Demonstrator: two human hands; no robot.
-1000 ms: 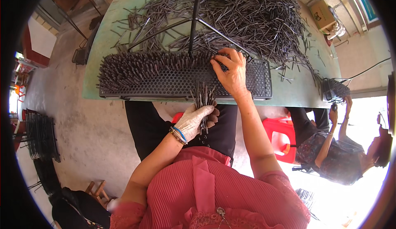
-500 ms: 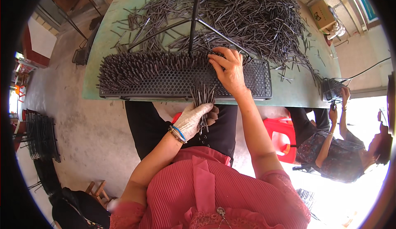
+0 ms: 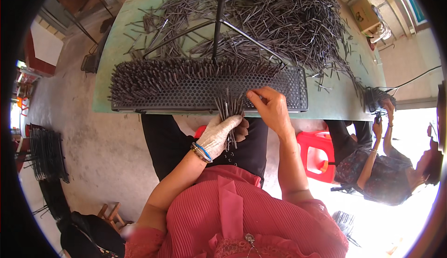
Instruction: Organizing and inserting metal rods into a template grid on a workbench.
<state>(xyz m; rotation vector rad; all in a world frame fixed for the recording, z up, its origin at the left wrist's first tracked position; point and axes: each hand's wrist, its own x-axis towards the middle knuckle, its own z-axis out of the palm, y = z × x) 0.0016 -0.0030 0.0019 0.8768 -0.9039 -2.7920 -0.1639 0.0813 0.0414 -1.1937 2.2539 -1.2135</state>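
My left hand (image 3: 216,137), in a white knit glove, is closed around a bundle of thin dark rods (image 3: 228,107). The rods point up and fan out at the near edge of a long black perforated panel (image 3: 186,88). Many similar rods (image 3: 139,79) stand upright in the panel's holes along its left and far side; bare holes show along the near side and right end. Just right of the bundle, above the panel, my bare right hand (image 3: 272,107) has thumb and forefinger drawn together. Whether anything thin is between those fingertips I cannot make out.
A large heap of loose rods (image 3: 284,20) covers the far part of the green table (image 3: 109,67). A black metal frame (image 3: 218,25) rises behind the panel. At right, another person (image 3: 377,169) handles a dark piece near a red stool (image 3: 316,153). A cardboard box (image 3: 365,16) lies far right.
My right hand has come back from the standing rods toward me, down beside the bundle. My left hand stays in place with its rods.
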